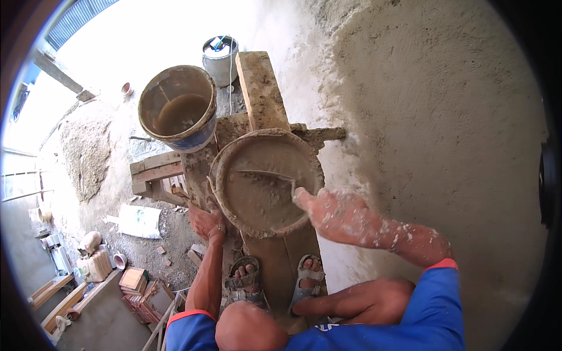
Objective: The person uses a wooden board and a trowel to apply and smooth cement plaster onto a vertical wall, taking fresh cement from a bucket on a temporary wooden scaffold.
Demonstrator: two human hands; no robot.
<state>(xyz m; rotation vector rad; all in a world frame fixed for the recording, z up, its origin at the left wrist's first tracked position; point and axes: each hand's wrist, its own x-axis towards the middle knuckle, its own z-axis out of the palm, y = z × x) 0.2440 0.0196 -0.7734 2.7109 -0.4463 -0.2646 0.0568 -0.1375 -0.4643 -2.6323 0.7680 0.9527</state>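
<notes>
- The right hand [338,215] is holding a trowel [275,174] over the near right rim of a round tub; its fingers are clamping on the handle, which the hand is mostly hiding.
- The trowel is lying in the tub [218,181], its blade partly sinking into the wet grey mortar [252,205].
- The tub is resting on wooden boards [198,169] in front of the person, mortar crusting its rim.
- The left hand [206,222] is reaching down just beside the boards, left of the tub; whether its fingers are standing apart or gripping anything, this view is not letting one tell.
- Dried mortar is spotting the right hand and forearm.
- A large bucket [196,142] is standing beyond the tub to the left, holding murky liquid.
- A smaller bucket [221,71] is standing farther back, near a thick plank [262,88].
- Both sandals [246,282] are resting below the tub, side by side.
- A white sack [139,221] and stacked tiles [146,298] are lying at lower left.
- A rough plastered wall [445,128] is filling the right side.
</notes>
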